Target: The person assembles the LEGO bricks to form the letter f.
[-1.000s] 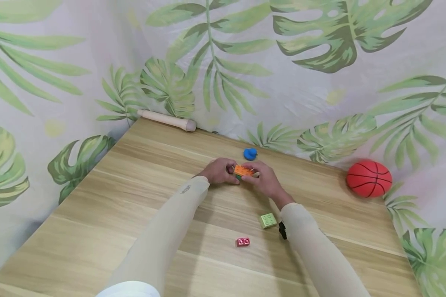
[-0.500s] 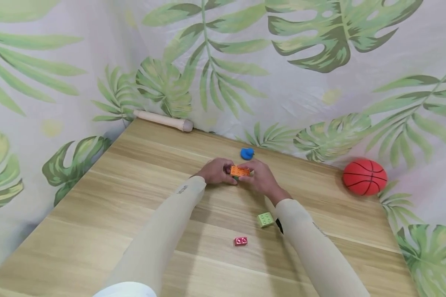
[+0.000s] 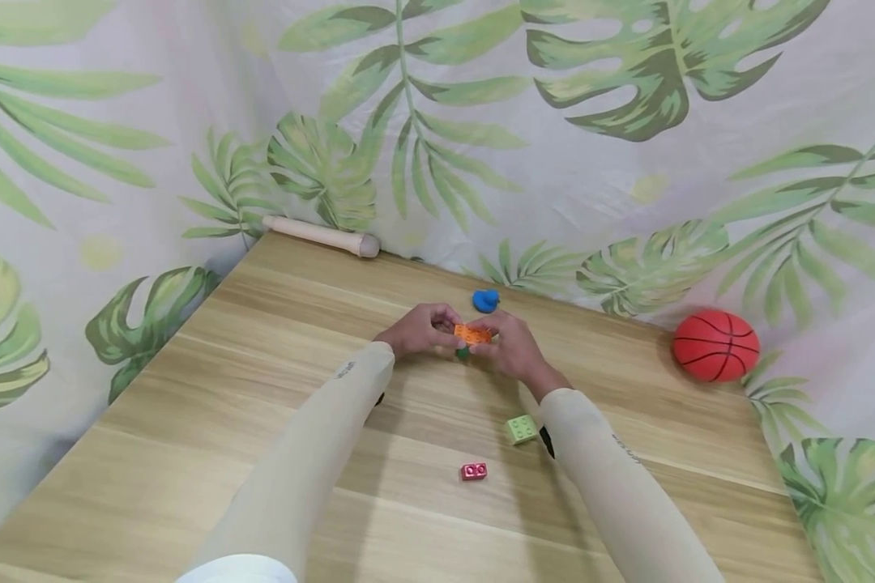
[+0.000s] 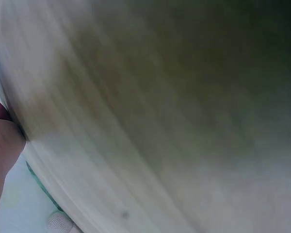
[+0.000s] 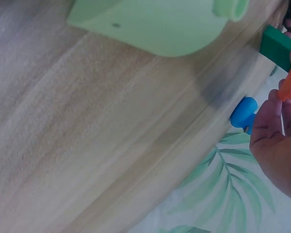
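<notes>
An orange building brick [image 3: 474, 334], studs up, is pinched between the thumb and fingers of my right hand [image 3: 514, 348]. Just below it a green building brick [image 3: 463, 353] partly shows; the right wrist view reveals more of this green brick [image 5: 277, 46], beside the orange brick [image 5: 289, 86]. My left hand [image 3: 417, 330] grips the green brick's left end with thumb and fingers, its exact hold partly hidden. Only the edge of my left hand [image 4: 5, 145] enters the left wrist view. Whether the two bricks are joined I cannot tell.
Near the right forearm lie a light green brick [image 3: 521, 429] and a small red brick [image 3: 473, 471]. A blue rounded toy [image 3: 485, 301] sits behind the hands. Along the back edge are a toy microphone [image 3: 324, 236] and a red ball [image 3: 716, 346]. Leaf-patterned cloth surrounds the wooden table [image 3: 248, 405].
My left hand has shifted slightly left and its fingers have spread a little, showing more of the gap beside the bricks. The right hand keeps its hold on the orange brick.
</notes>
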Action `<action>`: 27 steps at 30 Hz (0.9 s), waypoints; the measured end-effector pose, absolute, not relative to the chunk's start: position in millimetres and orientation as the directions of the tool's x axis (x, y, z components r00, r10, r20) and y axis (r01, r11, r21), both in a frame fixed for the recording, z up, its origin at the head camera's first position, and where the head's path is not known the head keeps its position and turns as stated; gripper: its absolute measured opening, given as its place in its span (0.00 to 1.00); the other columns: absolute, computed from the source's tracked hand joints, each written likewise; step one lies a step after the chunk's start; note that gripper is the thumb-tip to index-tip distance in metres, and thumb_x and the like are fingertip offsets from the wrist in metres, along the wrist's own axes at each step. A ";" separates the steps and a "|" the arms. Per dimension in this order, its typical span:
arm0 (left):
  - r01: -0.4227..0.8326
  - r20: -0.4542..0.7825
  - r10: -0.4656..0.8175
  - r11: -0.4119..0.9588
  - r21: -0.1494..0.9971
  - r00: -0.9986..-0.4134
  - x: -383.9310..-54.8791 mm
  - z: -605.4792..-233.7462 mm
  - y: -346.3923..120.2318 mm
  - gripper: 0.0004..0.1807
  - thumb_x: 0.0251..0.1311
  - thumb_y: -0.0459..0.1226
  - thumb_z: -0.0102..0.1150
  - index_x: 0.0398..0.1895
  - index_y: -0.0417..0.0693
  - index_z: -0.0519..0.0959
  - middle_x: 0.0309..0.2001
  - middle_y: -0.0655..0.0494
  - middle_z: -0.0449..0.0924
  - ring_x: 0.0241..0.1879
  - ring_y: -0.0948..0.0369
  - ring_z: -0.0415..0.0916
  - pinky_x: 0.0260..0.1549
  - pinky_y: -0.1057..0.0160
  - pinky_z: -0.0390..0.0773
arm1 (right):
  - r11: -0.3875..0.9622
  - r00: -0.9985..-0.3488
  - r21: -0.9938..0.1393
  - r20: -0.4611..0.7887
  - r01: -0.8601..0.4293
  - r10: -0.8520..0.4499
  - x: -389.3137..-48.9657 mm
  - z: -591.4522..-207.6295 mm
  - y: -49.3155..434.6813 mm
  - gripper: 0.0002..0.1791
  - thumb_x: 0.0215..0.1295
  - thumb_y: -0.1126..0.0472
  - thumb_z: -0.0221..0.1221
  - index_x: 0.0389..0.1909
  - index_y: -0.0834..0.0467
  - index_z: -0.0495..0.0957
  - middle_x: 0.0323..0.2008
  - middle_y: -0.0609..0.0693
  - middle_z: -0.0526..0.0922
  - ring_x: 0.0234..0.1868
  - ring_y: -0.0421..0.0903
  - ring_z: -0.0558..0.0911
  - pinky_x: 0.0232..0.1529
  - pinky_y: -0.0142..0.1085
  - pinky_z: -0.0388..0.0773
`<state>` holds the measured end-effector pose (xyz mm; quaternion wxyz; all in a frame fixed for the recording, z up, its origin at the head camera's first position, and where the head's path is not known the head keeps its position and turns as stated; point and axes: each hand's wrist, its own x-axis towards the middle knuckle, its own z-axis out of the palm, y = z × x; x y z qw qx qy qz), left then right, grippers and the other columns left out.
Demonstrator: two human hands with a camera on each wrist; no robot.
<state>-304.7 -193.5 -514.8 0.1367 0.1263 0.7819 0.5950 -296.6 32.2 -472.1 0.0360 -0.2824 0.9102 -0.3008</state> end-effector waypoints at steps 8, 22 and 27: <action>0.017 -0.053 0.350 0.195 0.981 -0.935 -302.8 -512.1 -193.2 0.13 0.63 0.32 0.74 0.47 0.44 0.81 0.40 0.59 0.87 0.42 0.66 0.82 0.44 0.70 0.81 | 0.645 -0.848 -0.602 0.109 -0.471 -0.519 -296.7 -473.4 32.7 0.21 0.65 0.65 0.75 0.58 0.63 0.87 0.57 0.61 0.87 0.56 0.60 0.86 0.59 0.52 0.84; -0.007 -0.078 0.325 0.214 0.977 -0.943 -302.7 -511.0 -189.2 0.16 0.61 0.32 0.76 0.48 0.42 0.80 0.37 0.61 0.84 0.40 0.65 0.80 0.41 0.70 0.78 | 0.650 -0.838 -0.625 0.012 -0.433 -0.546 -283.7 -473.3 68.5 0.33 0.75 0.63 0.66 0.77 0.64 0.68 0.65 0.66 0.79 0.66 0.65 0.80 0.68 0.60 0.77; -0.003 -0.079 0.334 0.223 0.975 -0.939 -302.7 -510.2 -193.1 0.16 0.62 0.32 0.76 0.48 0.44 0.79 0.35 0.62 0.83 0.40 0.65 0.78 0.43 0.69 0.78 | 0.653 -0.817 -0.631 -0.050 -0.420 -0.574 -268.4 -482.5 104.1 0.28 0.78 0.62 0.63 0.72 0.69 0.71 0.59 0.66 0.82 0.59 0.62 0.83 0.63 0.58 0.80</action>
